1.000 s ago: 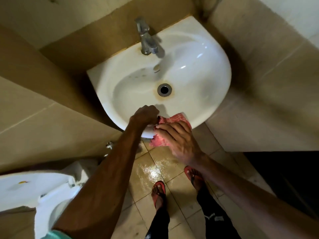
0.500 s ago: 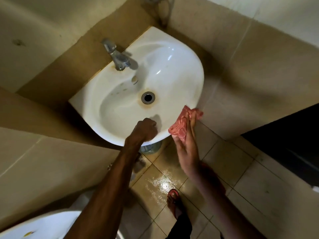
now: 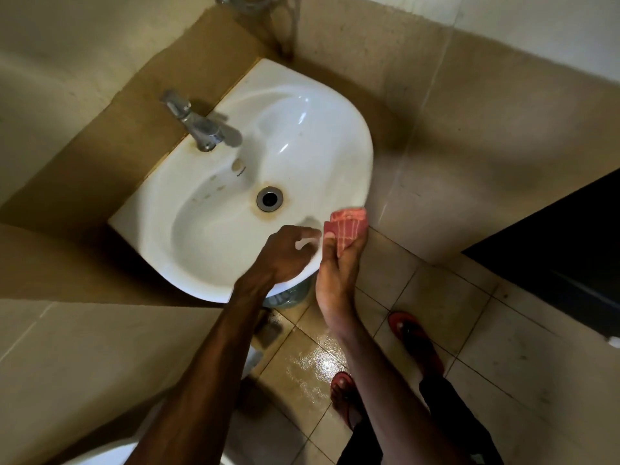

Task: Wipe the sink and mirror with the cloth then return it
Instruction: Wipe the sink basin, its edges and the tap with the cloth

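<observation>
— Right grip [image 3: 335, 263]: what do you hold?
— Your thumb and fingers pinch the folded pink cloth [image 3: 347, 226], which sits at the sink [image 3: 355, 146] rim just ahead of that grip.
— Room around it?
— To its right the tiled wall [image 3: 469, 162] stands near the rim, with open floor [image 3: 402, 280] under your wrist. The basin and drain [image 3: 269, 198] lie ahead-left.
— And your left grip [image 3: 281, 256]?
— It is just beside the right one, over the front rim. Its fingers are loose and hold nothing. Blur hides whether it touches the rim.
</observation>
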